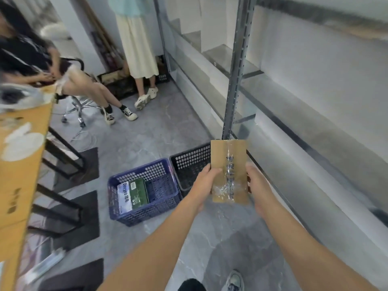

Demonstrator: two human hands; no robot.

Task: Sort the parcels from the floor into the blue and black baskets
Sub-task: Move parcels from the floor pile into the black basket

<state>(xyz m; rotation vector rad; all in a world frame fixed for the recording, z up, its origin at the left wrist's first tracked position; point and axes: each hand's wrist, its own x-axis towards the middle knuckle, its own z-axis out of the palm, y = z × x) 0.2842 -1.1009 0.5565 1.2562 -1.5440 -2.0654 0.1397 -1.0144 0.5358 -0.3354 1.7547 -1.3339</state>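
I hold a brown cardboard parcel (228, 171) sealed with clear tape and printed lettering, upright, above the black basket. My left hand (204, 185) grips its left edge, thumb on the front face. My right hand (257, 185) grips its right edge. Below on the grey floor stand two baskets side by side. The blue basket (144, 208) on the left contains a green box (137, 193) and a white package (122, 196). The black basket (189, 162) on the right is partly hidden by the parcel and my left hand.
A metal shelving rack (237, 70) runs along the right wall. A wooden table (23, 164) with black legs lines the left. One person sits on a swivel chair (77, 108) at the back left; another stands beyond. My shoe (235, 280) is at the bottom.
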